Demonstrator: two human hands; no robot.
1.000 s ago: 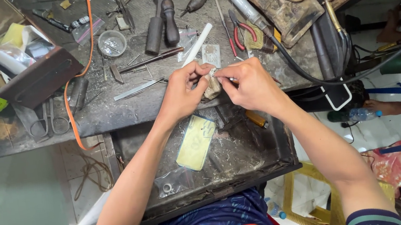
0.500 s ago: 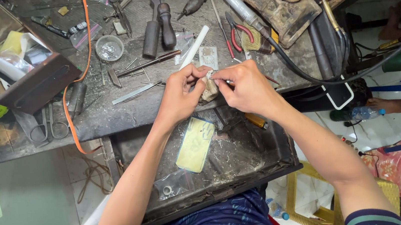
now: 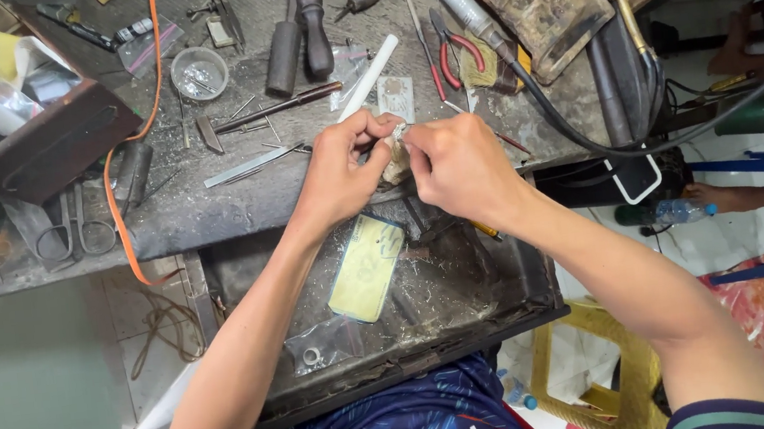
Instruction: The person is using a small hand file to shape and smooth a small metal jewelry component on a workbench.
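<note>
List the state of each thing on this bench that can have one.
Left hand: pinching a small pale piece.
Right hand: gripping the same piece.
Drawer: pulled open.
Phone: lying flat in the drawer.
Scissors: closed.
Pliers: closed.
Small glass dish: upright.

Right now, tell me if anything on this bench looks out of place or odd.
Nothing is spilled or broken. The worn bench is cluttered with scattered tools. Both hands, left hand and right hand, pinch a small pale piece above the open drawer.
</note>
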